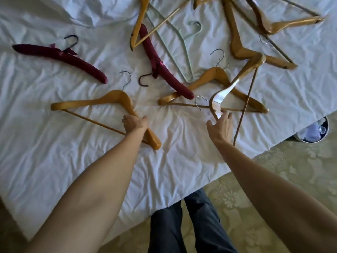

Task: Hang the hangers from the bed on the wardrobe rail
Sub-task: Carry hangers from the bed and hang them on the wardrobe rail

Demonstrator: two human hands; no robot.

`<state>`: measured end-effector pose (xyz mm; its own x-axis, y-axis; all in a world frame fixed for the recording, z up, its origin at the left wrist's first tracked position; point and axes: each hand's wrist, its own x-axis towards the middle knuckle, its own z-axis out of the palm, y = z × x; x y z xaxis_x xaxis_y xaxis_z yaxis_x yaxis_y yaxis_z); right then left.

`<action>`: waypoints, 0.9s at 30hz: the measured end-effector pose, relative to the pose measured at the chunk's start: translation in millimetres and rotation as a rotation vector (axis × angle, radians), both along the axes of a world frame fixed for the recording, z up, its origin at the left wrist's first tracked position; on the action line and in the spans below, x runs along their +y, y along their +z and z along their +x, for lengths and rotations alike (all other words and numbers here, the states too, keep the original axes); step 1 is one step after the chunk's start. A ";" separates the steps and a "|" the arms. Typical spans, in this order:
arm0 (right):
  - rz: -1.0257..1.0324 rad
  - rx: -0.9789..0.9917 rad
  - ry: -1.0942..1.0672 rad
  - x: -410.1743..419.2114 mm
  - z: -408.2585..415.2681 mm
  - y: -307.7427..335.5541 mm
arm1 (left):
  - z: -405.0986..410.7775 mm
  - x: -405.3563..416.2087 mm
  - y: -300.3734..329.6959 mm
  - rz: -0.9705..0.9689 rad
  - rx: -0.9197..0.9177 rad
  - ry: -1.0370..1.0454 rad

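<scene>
Left hand (pixel 134 123) grips the sloped arm of the near wooden hanger (pixel 102 106) lying flat on the bed (pixel 182 152), fingers clenched round it to lift, while right hand (pixel 221 125), to that hanger's right, reaches with released fingers toward a tilted hanger (pixel 235 84) (wardrobe rail not visible).

On the bed (pixel 54 161) lie at least six wooden hangers (pixel 102 103), two dark red padded hangers (pixel 60 57), and one pale wire hanger (pixel 182 52); one round bin (pixel 326 125) stands on the floor beside it.
</scene>
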<state>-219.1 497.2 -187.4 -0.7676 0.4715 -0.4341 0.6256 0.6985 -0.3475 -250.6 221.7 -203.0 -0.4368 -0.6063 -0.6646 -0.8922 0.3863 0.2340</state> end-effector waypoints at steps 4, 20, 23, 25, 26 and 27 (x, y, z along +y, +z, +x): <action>0.061 -0.011 0.055 14.3 -9.5 -31.0 | -14.9 -3.7 -28.9 -0.063 0.001 0.032; -0.101 0.337 -0.036 -9.6 48.8 133.3 | 39.8 15.8 98.8 -0.069 0.201 -0.003; -0.129 0.402 -0.046 0.9 54.6 183.6 | 62.2 8.3 125.9 -0.055 0.215 -0.085; -0.115 0.371 0.027 12.6 48.9 205.5 | 74.7 1.9 139.1 -0.058 0.208 -0.144; -0.097 0.338 0.118 19.5 44.8 211.9 | 80.2 -1.4 143.1 -0.056 0.208 -0.170; -0.085 0.297 0.226 25.9 39.9 216.1 | 85.1 -4.0 147.5 -0.052 0.204 -0.195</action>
